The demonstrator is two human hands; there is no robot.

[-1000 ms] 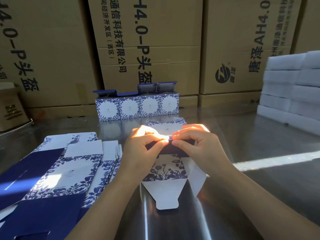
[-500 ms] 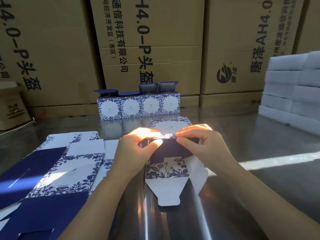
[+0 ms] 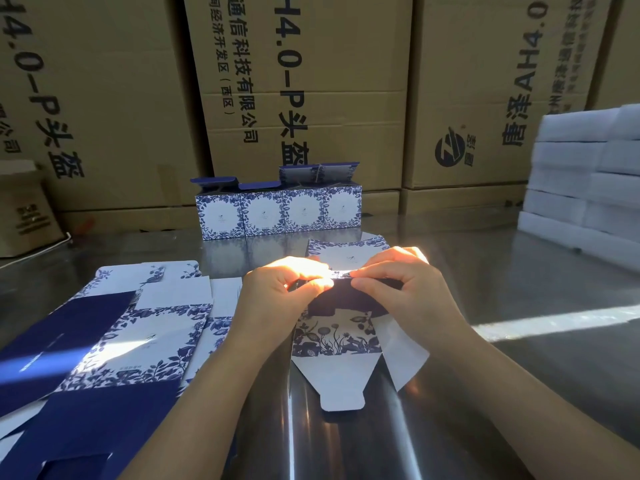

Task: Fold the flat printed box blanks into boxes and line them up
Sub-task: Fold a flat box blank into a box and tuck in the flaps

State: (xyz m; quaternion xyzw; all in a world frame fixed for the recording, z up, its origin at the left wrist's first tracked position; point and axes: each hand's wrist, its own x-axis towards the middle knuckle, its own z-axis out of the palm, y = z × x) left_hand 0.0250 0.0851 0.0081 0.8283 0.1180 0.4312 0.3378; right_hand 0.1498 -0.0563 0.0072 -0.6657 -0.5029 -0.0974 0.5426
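Glare washes out fingertips where my left grip and right grip both pinch the half-folded box blank, centre of bench; its dark flap partly hidden. Flat blanks near left, cut off.

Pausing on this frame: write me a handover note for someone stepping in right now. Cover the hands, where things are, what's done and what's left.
Hands: left hand and right hand both pinch the half-folded box at its far edge, fingertips almost meeting.
Where: the box lies mid-table, its white flaps spread open toward the person.
Done: four folded boxes stand in a row at the back, top flaps not closed.
Left: finish this box, add it to the row, then work through the stack of flat blanks on the left.
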